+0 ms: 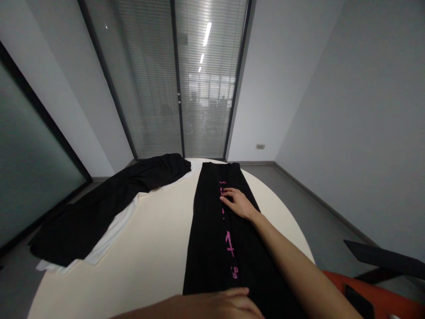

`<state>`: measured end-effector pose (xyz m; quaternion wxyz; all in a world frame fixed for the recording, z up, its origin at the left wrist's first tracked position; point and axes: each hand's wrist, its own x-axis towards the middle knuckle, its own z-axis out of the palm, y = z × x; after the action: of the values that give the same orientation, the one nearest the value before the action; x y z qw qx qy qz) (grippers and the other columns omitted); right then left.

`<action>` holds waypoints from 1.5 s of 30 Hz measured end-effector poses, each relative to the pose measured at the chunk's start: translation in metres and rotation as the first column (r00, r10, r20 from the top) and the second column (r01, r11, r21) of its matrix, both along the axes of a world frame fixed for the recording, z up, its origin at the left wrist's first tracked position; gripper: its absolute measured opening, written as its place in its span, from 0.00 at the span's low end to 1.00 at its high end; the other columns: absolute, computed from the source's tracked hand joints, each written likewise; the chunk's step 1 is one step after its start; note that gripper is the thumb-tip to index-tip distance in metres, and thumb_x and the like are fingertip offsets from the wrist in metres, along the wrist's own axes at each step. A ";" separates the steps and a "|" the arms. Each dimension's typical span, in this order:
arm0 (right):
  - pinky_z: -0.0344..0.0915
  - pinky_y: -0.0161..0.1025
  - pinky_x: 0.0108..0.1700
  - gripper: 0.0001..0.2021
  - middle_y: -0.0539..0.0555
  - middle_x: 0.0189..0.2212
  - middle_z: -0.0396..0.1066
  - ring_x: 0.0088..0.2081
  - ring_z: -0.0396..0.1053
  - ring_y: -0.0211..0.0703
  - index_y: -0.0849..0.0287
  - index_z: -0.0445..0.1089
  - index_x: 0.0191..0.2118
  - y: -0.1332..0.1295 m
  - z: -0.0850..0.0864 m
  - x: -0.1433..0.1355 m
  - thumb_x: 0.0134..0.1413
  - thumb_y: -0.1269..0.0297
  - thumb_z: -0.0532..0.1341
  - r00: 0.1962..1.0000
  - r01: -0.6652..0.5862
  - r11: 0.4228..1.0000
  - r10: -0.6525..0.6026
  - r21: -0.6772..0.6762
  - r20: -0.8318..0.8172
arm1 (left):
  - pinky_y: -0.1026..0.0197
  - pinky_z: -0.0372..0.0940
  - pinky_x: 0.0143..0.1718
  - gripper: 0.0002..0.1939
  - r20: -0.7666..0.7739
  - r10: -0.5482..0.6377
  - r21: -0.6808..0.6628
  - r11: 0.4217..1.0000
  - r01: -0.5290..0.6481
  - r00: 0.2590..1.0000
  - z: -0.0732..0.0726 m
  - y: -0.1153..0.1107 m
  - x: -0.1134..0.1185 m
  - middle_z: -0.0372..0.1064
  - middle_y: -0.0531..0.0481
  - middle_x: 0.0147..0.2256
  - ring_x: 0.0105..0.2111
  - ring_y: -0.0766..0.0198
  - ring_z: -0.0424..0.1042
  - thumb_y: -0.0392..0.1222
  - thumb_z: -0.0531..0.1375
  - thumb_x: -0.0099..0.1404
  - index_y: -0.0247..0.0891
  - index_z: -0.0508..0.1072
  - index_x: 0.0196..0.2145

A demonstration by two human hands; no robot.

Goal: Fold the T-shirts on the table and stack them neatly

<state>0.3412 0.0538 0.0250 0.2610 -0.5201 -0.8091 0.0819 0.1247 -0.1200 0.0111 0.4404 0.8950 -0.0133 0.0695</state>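
Note:
A black garment with pink lettering (209, 235) lies lengthwise on the round table, its sides folded in toward a seam down the middle. My right hand (239, 203) rests on its far part, fingers stretched out over the lettering and touching the cloth. Across the near part of the same garment lies my left hand (229, 305), cut off by the bottom edge, its visible fingers extended flat. Neither hand grips anything that I can see. The near end of the garment is out of view.
Another black garment (109, 204) and a white cloth (116, 232) beneath it lie along the left side of the cream table (149, 266), partly over its edge. An orange chair (392, 297) with a black armrest stands at the lower right. A glass partition with blinds (149, 88) is behind.

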 end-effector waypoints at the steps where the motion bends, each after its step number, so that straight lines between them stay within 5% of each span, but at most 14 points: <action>1: 0.63 0.54 0.61 0.17 0.58 0.54 0.74 0.57 0.69 0.54 0.54 0.79 0.44 0.001 -0.001 -0.001 0.64 0.49 0.59 1.000 0.015 1.000 -0.015 -0.010 -0.013 | 0.56 0.48 0.70 0.17 0.026 0.003 0.040 0.999 -0.004 1.000 0.008 0.003 -0.002 0.69 0.51 0.60 0.60 0.61 0.67 0.41 0.53 0.74 0.47 0.67 0.59; 6: 0.64 0.51 0.59 0.10 0.56 0.51 0.75 0.54 0.72 0.52 0.54 0.78 0.36 0.009 -0.007 -0.002 0.59 0.53 0.65 0.992 0.035 0.998 -0.041 -0.058 -0.118 | 0.52 0.56 0.65 0.11 0.162 0.237 0.366 0.887 -0.281 0.958 0.042 0.029 -0.017 0.71 0.47 0.56 0.56 0.56 0.68 0.46 0.57 0.71 0.43 0.75 0.47; 14: 0.65 0.48 0.57 0.10 0.56 0.47 0.75 0.50 0.73 0.50 0.55 0.74 0.35 0.010 -0.012 0.006 0.61 0.55 0.62 0.945 0.131 0.990 -0.138 -0.043 -0.296 | 0.33 0.42 0.69 0.31 0.053 0.675 0.439 0.646 -0.624 0.736 0.032 0.042 -0.026 0.46 0.40 0.71 0.71 0.44 0.43 0.48 0.57 0.70 0.41 0.58 0.67; 20: 0.67 0.50 0.55 0.16 0.57 0.48 0.74 0.50 0.71 0.52 0.55 0.71 0.51 0.003 -0.014 0.005 0.62 0.54 0.61 0.986 0.133 0.991 -0.130 0.021 -0.104 | 0.27 0.37 0.67 0.46 -0.109 0.646 0.457 0.707 -0.539 0.755 0.035 0.039 -0.025 0.37 0.38 0.72 0.71 0.35 0.34 0.60 0.62 0.63 0.44 0.49 0.72; 29: 0.59 0.53 0.66 0.22 0.59 0.60 0.68 0.63 0.64 0.52 0.54 0.67 0.62 -0.003 -0.009 0.016 0.68 0.52 0.55 0.994 -0.094 0.995 0.092 0.025 0.053 | 0.26 0.39 0.66 0.46 -0.079 0.466 0.465 0.799 -0.381 0.881 0.033 0.043 -0.032 0.34 0.39 0.73 0.71 0.32 0.34 0.65 0.61 0.63 0.50 0.48 0.72; 34: 0.55 0.56 0.68 0.26 0.59 0.64 0.64 0.67 0.59 0.54 0.55 0.63 0.66 -0.006 -0.010 0.018 0.68 0.51 0.54 0.992 -0.097 0.995 0.096 0.002 0.079 | 0.27 0.42 0.66 0.41 -0.072 0.429 0.466 0.813 -0.350 0.900 0.037 0.044 -0.033 0.38 0.42 0.73 0.71 0.33 0.36 0.63 0.60 0.65 0.54 0.52 0.71; 37: 0.60 0.54 0.65 0.25 0.58 0.62 0.67 0.63 0.65 0.53 0.54 0.63 0.66 -0.005 -0.006 0.020 0.69 0.51 0.53 0.998 -0.051 0.998 0.050 0.025 0.040 | 0.35 0.48 0.68 0.33 0.003 0.609 0.499 0.687 -0.529 0.793 0.037 0.054 -0.036 0.50 0.44 0.70 0.70 0.43 0.47 0.54 0.58 0.70 0.50 0.56 0.69; 41: 0.62 0.57 0.62 0.21 0.60 0.57 0.71 0.59 0.68 0.56 0.54 0.69 0.60 0.005 -0.008 0.041 0.69 0.53 0.51 0.973 0.230 0.965 -0.232 0.124 0.001 | 0.43 0.57 0.64 0.24 0.114 0.900 0.513 0.310 -0.800 0.421 0.025 0.087 -0.048 0.58 0.40 0.67 0.64 0.48 0.60 0.46 0.53 0.73 0.42 0.66 0.64; 45: 0.64 0.60 0.60 0.19 0.59 0.53 0.74 0.56 0.69 0.60 0.50 0.72 0.58 0.015 -0.025 0.065 0.66 0.57 0.54 0.906 0.415 0.899 -0.422 0.139 0.023 | 0.45 0.60 0.61 0.23 0.091 0.954 0.467 0.212 -0.859 0.285 0.011 0.124 -0.061 0.65 0.41 0.62 0.61 0.48 0.63 0.46 0.51 0.74 0.45 0.69 0.63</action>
<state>0.4061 0.0692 -0.0002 0.2848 -0.6656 -0.6885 -0.0429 0.0638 0.0044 0.0226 0.1034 0.8021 0.5485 0.2123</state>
